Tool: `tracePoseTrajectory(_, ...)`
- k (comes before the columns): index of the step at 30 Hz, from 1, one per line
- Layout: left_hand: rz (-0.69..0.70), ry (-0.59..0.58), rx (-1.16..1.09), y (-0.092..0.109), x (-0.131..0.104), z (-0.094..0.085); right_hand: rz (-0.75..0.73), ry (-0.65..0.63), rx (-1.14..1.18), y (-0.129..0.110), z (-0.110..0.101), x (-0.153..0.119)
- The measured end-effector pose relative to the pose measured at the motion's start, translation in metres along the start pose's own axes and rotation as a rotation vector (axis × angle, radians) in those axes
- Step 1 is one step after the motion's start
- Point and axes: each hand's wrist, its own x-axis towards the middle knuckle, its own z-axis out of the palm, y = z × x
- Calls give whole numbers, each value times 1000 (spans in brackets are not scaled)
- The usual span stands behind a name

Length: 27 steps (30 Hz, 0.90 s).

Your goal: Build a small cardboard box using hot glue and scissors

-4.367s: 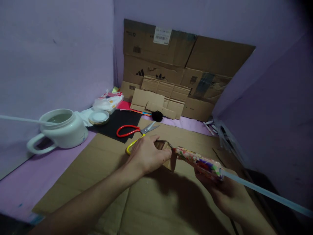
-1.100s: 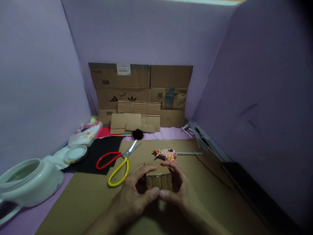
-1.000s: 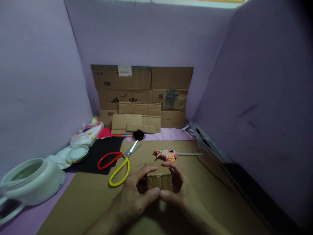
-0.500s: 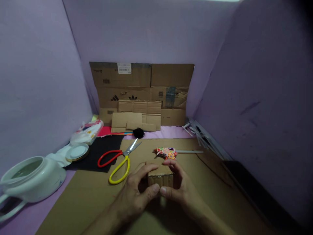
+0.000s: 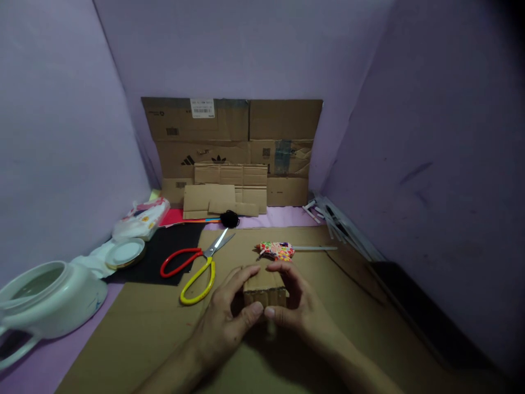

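A small cardboard box-shaped piece [image 5: 266, 287] is held between my two hands, low in the middle of the view. My left hand [image 5: 233, 312] is curled round its left side, with the thumb on the near face and the fingers at the top. On the right side my right hand [image 5: 297, 301] grips it the same way, thumb low in front. Just beyond lies a colourful patterned glue gun [image 5: 278, 250] with a pale glue stick in its back. Scissors [image 5: 211, 251] with one red and one yellow handle lie open, left of the glue gun.
A cardboard sheet [image 5: 139, 328] covers the work surface. At left stand a white pot [image 5: 69, 301], a round lid [image 5: 125, 253] and black paper [image 5: 164, 257]. Black yarn [image 5: 229, 219] and upright cardboard [image 5: 287, 120] are behind. Glue sticks [image 5: 344, 230] and a dark flat object [image 5: 418, 312] lie right.
The whole view has shifted slightly, so everything appears a little further up and left. Both hands still hold the cardboard piece; my right palm stands slightly further from its right side.
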Motion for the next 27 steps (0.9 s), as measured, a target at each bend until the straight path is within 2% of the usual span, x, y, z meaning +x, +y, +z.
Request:
tracePoseTrajectory(3, 14, 18, 16, -2, 0, -1, -50, 8, -156, -3, -3, -2)
tracePoseTrajectory(6, -9, 49, -19, -6, 0, -4, -110, -67, -280, -8, -6, -4)
tracePoseTrajectory(9, -71, 57, -107, -10, 1, -6, -267, -187, -495, -8, -9, -4)
tracePoseTrajectory(12, -122, 23, -212, -12, 2, -9, -405, -201, -677, -4, -13, -2)
tracePoseTrajectory(16, -148, 2, -280, -10, 1, -8, -450, -175, -708, -2, -15, -1)
tracePoseTrajectory(22, -135, -29, -287, -8, -1, -5, -493, -237, -646, -7, -15, -1)
tracePoseTrajectory(27, -83, -37, -229, -10, -3, -5, -534, -191, -626, -8, -14, 0)
